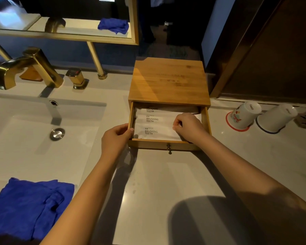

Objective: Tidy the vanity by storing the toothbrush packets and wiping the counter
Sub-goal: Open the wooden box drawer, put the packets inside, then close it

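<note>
In the open drawer (168, 145) my right hand (188, 127) is pinching the packets (154, 124) flat while my left hand (116, 137) is gripping its side — storing looks nearly finished, wiping is waiting, cloth (30, 207) idle by the sink (25, 138).

A wooden box (169, 80) is set at the back edge of the pale counter (166, 183), its drawer (163, 144) pulled open toward the front. White toothbrush packets (153, 124) printed "BRUSHING TEETH" are laid overlapping inside. The drawer's left wall is gripped by the left hand (116, 138), while the packets are pressed at their right end by the right hand (188, 127). A blue cloth (27, 207) is draped at the sink's (16, 135) front edge. Two upturned cups (260, 115) are stood near the right back corner.
</note>
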The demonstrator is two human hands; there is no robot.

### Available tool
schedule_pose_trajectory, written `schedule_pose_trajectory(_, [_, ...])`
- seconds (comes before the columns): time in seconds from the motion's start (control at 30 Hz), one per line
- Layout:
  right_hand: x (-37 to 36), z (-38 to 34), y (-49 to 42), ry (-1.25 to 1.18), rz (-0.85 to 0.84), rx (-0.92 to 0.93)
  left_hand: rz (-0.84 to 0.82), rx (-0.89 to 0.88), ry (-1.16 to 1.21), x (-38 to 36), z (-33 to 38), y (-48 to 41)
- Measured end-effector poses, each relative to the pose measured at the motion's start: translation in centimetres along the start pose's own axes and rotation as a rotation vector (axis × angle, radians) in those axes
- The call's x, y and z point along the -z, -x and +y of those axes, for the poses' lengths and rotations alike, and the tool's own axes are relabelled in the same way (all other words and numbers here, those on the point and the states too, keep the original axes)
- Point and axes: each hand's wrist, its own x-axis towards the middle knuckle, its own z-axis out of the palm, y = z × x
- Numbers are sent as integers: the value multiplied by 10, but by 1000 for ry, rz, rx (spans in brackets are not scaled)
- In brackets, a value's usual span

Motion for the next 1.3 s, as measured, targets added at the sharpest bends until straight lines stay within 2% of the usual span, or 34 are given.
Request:
schedule_pose_trajectory(0.13, [-2, 2, -3, -4, 10, 16, -15, -57, -60, -1, 14, -10])
schedule_pose_trajectory(0.27, [1, 8, -5, -253, -112, -84, 49, -276, -146, -10, 45, -19])
schedule_pose_trajectory(0.4, [3, 8, -2, -399, -122, -156, 32, -450, -351, -26, 71, -41])
schedule_pose_trajectory(0.57, [13, -3, 15, -493, 189, -110, -215, -675, -675, -41, 74, -85])
schedule_pose_trajectory(0.67, [18, -12, 49, -626, 296, -144, -266, -743, -816, -40, 70, -103])
schedule_pose_trajectory(0.77, [4, -14, 92, -686, 347, -262, -315, -775, -885, -38, 69, -118])
schedule_pose_trajectory(0.87, [-25, -20, 121, -666, 266, -403, -358, -828, -1054, -36, 69, -128])
schedule_pose_trajectory(0.93, [-40, -21, 118, -686, 116, -477, -367, -827, -1116, -36, 68, -130])
schedule_pose_trajectory(1.03, [-44, -29, 97, -1046, -102, -579, -379, -806, -1133, -35, 65, -129])
schedule_pose_trajectory(1.17, [-38, -34, 87, -1388, -156, -628, -442, -785, -1173, -32, 69, -132])
schedule_pose_trajectory(1.3, [-40, -37, 80, -1481, -116, -664, -485, -774, -1181, -29, 72, -134])
